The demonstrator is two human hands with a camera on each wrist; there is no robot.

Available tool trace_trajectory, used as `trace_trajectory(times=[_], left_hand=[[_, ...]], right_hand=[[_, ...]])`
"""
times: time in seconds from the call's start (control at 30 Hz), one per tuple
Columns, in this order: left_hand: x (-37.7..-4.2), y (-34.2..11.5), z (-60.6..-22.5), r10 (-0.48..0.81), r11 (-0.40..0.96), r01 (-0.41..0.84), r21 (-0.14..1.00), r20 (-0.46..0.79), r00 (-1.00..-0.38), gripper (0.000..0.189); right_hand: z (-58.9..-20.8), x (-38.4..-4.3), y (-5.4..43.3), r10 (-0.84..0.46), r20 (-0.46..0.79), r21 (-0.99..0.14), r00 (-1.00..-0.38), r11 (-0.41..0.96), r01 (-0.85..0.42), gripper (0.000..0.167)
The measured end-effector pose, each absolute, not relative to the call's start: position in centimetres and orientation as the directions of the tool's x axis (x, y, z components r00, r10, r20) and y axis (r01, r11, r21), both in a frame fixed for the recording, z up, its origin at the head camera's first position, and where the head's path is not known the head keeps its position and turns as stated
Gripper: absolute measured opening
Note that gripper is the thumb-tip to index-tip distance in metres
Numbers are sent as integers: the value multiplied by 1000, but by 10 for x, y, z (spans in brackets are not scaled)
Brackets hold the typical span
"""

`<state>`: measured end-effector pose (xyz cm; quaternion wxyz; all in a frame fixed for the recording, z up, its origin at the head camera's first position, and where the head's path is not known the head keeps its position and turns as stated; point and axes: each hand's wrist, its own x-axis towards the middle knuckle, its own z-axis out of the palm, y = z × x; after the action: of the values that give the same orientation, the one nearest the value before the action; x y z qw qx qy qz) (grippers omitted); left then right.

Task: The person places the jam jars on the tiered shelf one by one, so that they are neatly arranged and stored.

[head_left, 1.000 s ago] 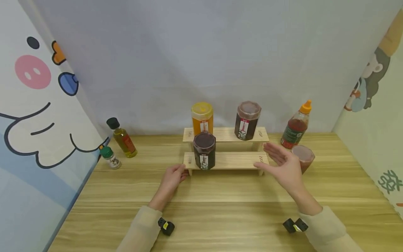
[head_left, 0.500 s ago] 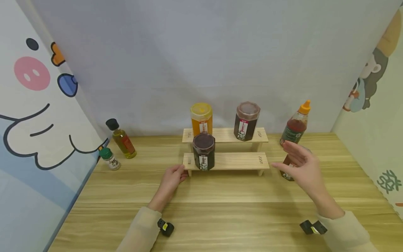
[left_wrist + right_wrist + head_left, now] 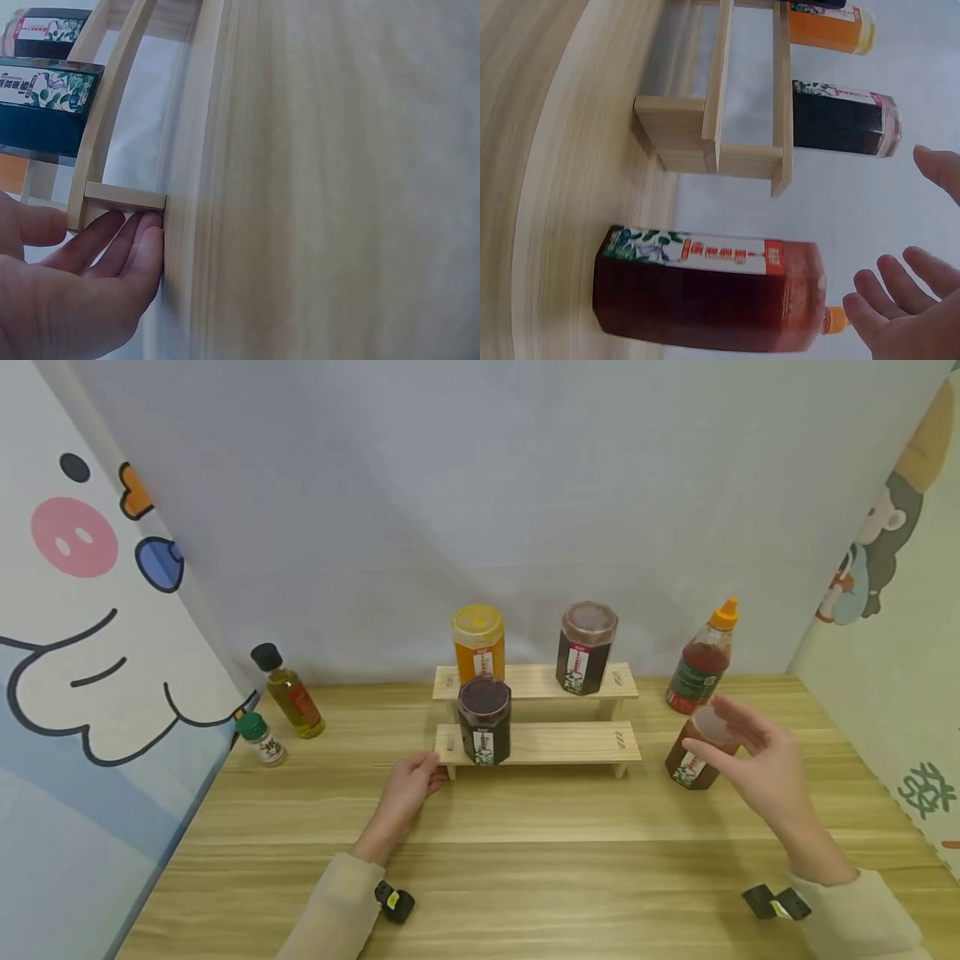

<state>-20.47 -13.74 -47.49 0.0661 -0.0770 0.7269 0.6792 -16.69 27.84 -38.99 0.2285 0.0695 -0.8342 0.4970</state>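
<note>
At the left end of a two-step wooden rack (image 3: 566, 743), my left hand (image 3: 402, 792) grips the lower step, its thumb at the board's edge and its fingers against the leg (image 3: 124, 197). A faceted jar of dark red contents (image 3: 690, 764) stands upright on the table, right of the rack. Over its lid side hovers my right hand (image 3: 768, 777), thumb and fingers spread apart with nothing between them; the right wrist view shows a gap to the jar. A dark jar (image 3: 485, 727) is on the lower step. An orange jar (image 3: 478, 639) and another dark jar (image 3: 587, 647) occupy the upper step.
Behind the red jar is a sauce squeeze bottle (image 3: 701, 668) with an orange nozzle. Off to the left stand an oil bottle (image 3: 292, 693) with a black cap and a green-capped spice jar (image 3: 262, 739). A pale cloth wall (image 3: 375, 527) rises behind the table.
My right hand has moved right, from the rack's right end to the dark red jar, uncovering the step's end. My left hand has stayed at the rack.
</note>
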Motion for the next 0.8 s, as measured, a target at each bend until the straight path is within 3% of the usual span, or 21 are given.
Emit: trace_trajectory(times=[0.2,0.5,0.8], left_hand=[[-204,-138,-475,-29,65,-200,978,-199,-980,40],[-204,-138,-475,-27,66,-197,978,-196,-980,40],[-204,-137,-474,-34,59,-204,977,-202,-979,40]], right_hand=[[-392,-166,288,154,455,-787,-877,531,-315,62],[-401,-168,303,218,406,-786,-888,579,-217,81],[-416,-174,314,165,271,-817,-948,560,-136,102]])
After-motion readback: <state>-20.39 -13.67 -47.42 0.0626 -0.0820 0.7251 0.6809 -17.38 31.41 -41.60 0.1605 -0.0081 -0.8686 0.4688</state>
